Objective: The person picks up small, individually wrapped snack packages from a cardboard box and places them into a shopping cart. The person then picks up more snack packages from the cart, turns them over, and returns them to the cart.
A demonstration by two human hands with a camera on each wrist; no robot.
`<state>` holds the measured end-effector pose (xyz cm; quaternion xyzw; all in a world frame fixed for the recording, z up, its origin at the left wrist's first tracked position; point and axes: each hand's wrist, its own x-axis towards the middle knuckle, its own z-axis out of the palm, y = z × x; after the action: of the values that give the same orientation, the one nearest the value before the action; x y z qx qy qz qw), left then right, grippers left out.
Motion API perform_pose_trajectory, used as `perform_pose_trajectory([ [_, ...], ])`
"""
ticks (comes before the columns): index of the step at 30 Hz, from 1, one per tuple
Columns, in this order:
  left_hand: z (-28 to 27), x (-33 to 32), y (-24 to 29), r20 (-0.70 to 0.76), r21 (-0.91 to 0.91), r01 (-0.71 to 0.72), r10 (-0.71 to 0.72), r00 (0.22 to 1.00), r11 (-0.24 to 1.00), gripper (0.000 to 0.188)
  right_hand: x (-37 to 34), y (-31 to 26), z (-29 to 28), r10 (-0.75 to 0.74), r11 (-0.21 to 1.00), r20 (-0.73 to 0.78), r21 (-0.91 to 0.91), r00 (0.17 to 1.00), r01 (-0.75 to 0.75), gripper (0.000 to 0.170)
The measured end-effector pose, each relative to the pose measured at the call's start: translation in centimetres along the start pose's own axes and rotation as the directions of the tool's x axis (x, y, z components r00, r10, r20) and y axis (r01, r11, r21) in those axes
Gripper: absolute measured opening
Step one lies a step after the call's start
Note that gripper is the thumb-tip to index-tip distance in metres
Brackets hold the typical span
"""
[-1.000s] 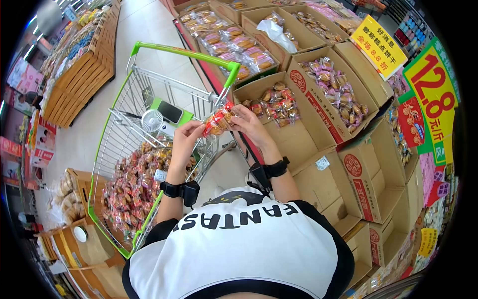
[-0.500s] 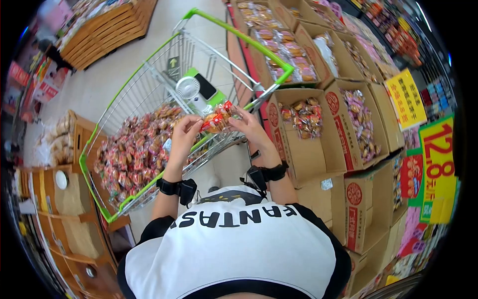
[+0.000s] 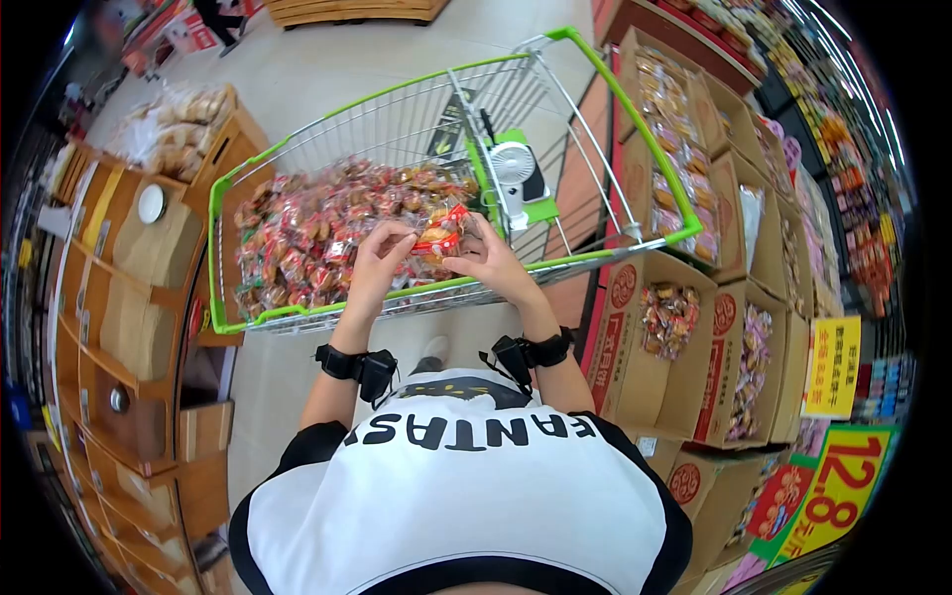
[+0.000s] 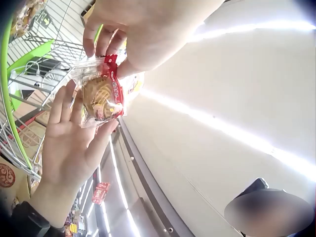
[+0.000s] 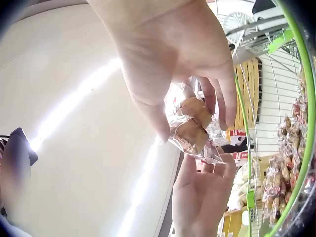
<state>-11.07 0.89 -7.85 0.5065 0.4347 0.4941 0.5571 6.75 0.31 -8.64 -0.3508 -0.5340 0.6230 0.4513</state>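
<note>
In the head view, both hands hold one mooncake (image 3: 436,242) in a clear wrapper with red print, close over the cart's edge. The left hand (image 3: 375,266) pinches one end of the wrapper. At the other end, thumb and fingers of the right hand (image 3: 501,266) grip it. The left wrist view shows the round, golden-brown patterned mooncake (image 4: 101,98) with a red strip along the wrapper. Under the clear film, the right wrist view shows its brown side (image 5: 192,121). Behind the hands, a large pile of wrapped mooncakes (image 3: 327,233) fills part of the shopping cart (image 3: 377,97).
A white handheld fan (image 3: 512,164) and a dark phone (image 3: 536,180) lie by the cart's green seat. Cardboard boxes (image 3: 635,367) with wrapped pastries line the right side. Wooden shelves (image 3: 109,297) stand at left. A person (image 3: 220,22) is at the far upper left.
The view has turned left, so the cart lies more crosswise and the boxes have slid right. Both hands still hold the mooncake, now in front of the pile.
</note>
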Motion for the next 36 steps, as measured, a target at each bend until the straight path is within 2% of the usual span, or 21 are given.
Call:
perform_pose_trajectory([
  [1,-0.6,-0.3,0.1,-0.021,-0.006,-0.035,0.035,0.999,0.999,0.006,0.6,0.4,0.6,0.006,1.0,0.027,0.002,1.0,-0.006,0.071],
  [3,-2.1,-0.8,0.1,-0.076,-0.01,-0.015,0.014,0.997,1.0,0.006,1.7,1.1,1.8,0.009,1.0,0.024,-0.025,1.0,-0.009,0.072],
  [4,-2.9,-1.1,-0.2,-0.104,-0.004,0.007,-0.007,0.995,1.0,0.006,2.0,0.9,2.6,0.024,0.999,0.07,0.02,0.997,-0.025,0.074],
  [7,-4.5,-2.2,0.1,-0.205,-0.005,0.015,-0.016,0.979,1.0,0.007,3.3,1.6,4.1,0.062,0.998,0.128,-0.002,0.99,-0.063,0.072],
  [8,-5.1,-2.5,0.0,-0.227,-0.021,0.019,-0.023,0.974,1.0,0.008,3.7,2.2,4.7,-0.001,0.998,0.121,-0.063,0.993,0.009,0.069],
  [9,-5.7,-2.9,-0.1,-0.249,-0.038,0.02,-0.029,0.968,0.999,0.009,4.1,2.3,5.3,0.004,0.998,0.146,-0.062,0.989,0.005,0.069],
  [11,-6.6,-3.7,0.5,-0.274,-0.031,-0.011,0.002,0.962,0.999,0.011,4.7,2.3,6.4,0.115,0.985,0.164,-0.149,0.98,-0.091,0.068],
  [13,-7.5,-4.5,0.9,-0.31,-0.099,0.023,-0.052,0.949,0.995,0.011,5.3,2.9,7.8,0.148,0.985,0.184,-0.116,0.972,-0.128,0.069],
  [15,-8.4,-5.0,1.1,-0.348,-0.09,0.026,-0.056,0.936,0.996,0.012,6.4,4.7,9.0,0.144,0.99,0.147,-0.013,0.979,-0.144,0.066],
  [17,-9.6,-5.3,0.1,-0.423,0.013,-0.036,0.038,0.905,0.999,0.012,6.7,5.5,10.2,0.122,0.991,0.151,0.033,0.981,-0.129,0.06],
  [19,-10.3,-5.8,0.2,-0.431,0.016,-0.04,0.043,0.901,0.999,0.016,6.8,4.3,11.5,0.251,0.951,0.122,0.154,0.96,-0.268,0.054],
  [22,-11.4,-6.4,-0.2,-0.44,-0.095,-0.034,-0.011,0.898,0.995,0.03,7.6,4.9,12.7,0.297,0.933,0.141,0.169,0.944,-0.319,0.049],
  [27,-12.8,-7.6,-1.0,-0.539,-0.14,0.002,-0.077,0.839,0.99,0.033,8.7,6.3,14.8,0.36,0.9,0.18,0.193,0.915,-0.392,0.047],
  [28,-13.1,-7.8,-1.3,-0.571,-0.154,0.026,-0.11,0.813,0.988,0.034,8.9,6.6,15.2,0.384,0.887,0.194,0.192,0.903,-0.419,0.039],
  [29,-13.6,-8.0,-1.9,-0.578,-0.155,0.026,-0.112,0.808,0.988,0.034,9.2,6.8,15.6,0.387,0.886,0.202,0.189,0.899,-0.424,0.039],
  [33,-15.4,-8.7,-4.2,-0.621,-0.225,0.079,-0.206,0.756,0.971,0.035,9.9,8.1,17.1,0.443,0.869,0.24,0.124,0.864,-0.48,0.041],
  [36,-16.9,-9.1,-4.3,-0.63,-0.263,0.092,-0.243,0.738,0.96,0.034,11.2,8.3,18.4,0.506,0.84,0.324,0.026,0.8,-0.542,0.042],
])
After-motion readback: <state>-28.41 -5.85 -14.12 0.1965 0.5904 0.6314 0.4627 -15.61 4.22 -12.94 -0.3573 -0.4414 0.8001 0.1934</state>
